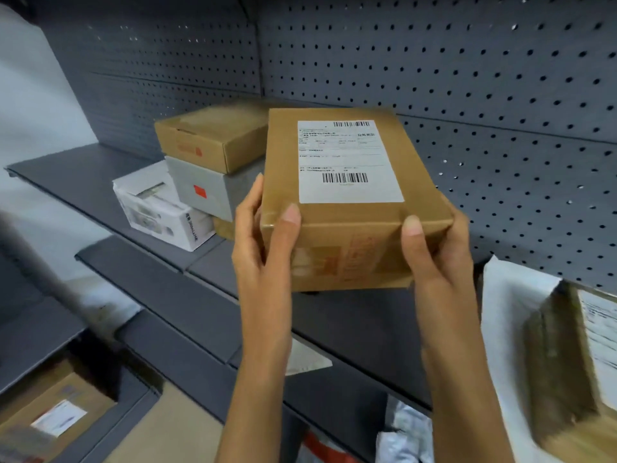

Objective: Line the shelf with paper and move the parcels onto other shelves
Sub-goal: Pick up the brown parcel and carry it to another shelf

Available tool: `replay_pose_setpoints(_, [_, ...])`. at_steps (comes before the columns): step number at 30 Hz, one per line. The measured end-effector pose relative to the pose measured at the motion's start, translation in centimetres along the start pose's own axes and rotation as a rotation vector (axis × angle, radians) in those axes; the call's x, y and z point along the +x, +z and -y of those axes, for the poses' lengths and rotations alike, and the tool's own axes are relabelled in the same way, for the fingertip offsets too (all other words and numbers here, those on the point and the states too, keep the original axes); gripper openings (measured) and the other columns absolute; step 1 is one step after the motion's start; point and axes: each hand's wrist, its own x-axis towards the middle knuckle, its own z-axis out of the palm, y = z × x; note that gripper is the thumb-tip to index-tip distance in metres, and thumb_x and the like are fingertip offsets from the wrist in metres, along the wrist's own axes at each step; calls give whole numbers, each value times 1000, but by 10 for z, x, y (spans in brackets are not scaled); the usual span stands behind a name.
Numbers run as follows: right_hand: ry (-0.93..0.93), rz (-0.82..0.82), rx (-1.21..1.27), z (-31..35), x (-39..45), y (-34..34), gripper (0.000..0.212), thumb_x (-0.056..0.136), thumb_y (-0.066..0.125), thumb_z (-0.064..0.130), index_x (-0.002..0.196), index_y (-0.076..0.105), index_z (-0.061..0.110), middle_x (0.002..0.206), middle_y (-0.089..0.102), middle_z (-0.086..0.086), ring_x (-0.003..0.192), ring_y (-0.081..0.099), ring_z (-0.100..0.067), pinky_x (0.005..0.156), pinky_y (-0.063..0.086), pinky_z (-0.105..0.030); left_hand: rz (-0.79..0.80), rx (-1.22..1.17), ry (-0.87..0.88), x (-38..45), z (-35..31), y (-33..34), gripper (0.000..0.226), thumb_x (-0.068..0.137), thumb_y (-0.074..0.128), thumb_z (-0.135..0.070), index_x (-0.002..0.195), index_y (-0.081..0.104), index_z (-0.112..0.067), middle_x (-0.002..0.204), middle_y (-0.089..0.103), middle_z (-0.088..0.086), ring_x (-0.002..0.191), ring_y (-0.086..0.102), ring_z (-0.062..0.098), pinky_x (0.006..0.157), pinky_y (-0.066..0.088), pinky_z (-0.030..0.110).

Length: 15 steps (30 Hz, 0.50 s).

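Note:
A brown cardboard parcel (347, 215) with a white barcode label is held in the air in front of the dark grey shelves. My left hand (263, 242) grips its near left corner, thumb on top. My right hand (434, 248) grips its near right corner the same way. The parcel hovers over the grey shelf (334, 315) in the middle. White paper (510, 315) lies on that shelf at the right, under another brown parcel (567, 355).
On the upper shelf (80, 175) stands a stack: a brown box (213, 138) on a grey box (203, 192), beside a white package (160, 208). A pegboard wall (467, 78) backs the shelves. More parcels (56, 416) lie lower left; bags (407, 432) lie below.

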Motion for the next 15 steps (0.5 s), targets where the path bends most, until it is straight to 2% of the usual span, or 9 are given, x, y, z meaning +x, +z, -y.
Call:
replay_pose_setpoints(4, [-16,-70,-1,-14,13,22,38,102,50,31,139,44,34,118,64,28,112,57,12,89,43,-14,69,19,-16,37,19,-11,58,91,64,-49,146,49,-39,146,54,-19,137,49,0,113,42,35])
replay_pose_setpoints(8, [2,-137,-21,-27,25,36,39,101,52,30,139,44,31,112,64,29,106,58,15,84,44,-7,164,49,4,65,33,-13,52,97,58,-41,148,48,-36,146,55,-19,135,51,-2,111,44,30])
replay_pose_setpoints(10, [16,-154,-16,-32,31,41,38,100,53,30,137,45,30,112,65,27,105,59,14,83,44,-7,191,77,24,77,39,-11,49,100,56,-39,148,48,-36,144,56,-20,132,51,-5,108,44,23])
replay_pose_setpoints(13, [8,-175,-13,-36,38,48,36,99,55,28,133,47,25,112,66,20,100,61,13,80,46,-6,189,91,42,91,45,-6,44,103,53,-35,147,49,-32,133,56,-29,122,51,-18,95,42,5])
replay_pose_setpoints(15, [-10,-184,-19,-35,42,54,34,97,58,26,129,48,21,111,66,16,95,62,11,79,46,-7,168,84,59,100,48,-4,41,105,50,-33,146,50,-30,129,57,-29,119,53,-18,93,42,4])
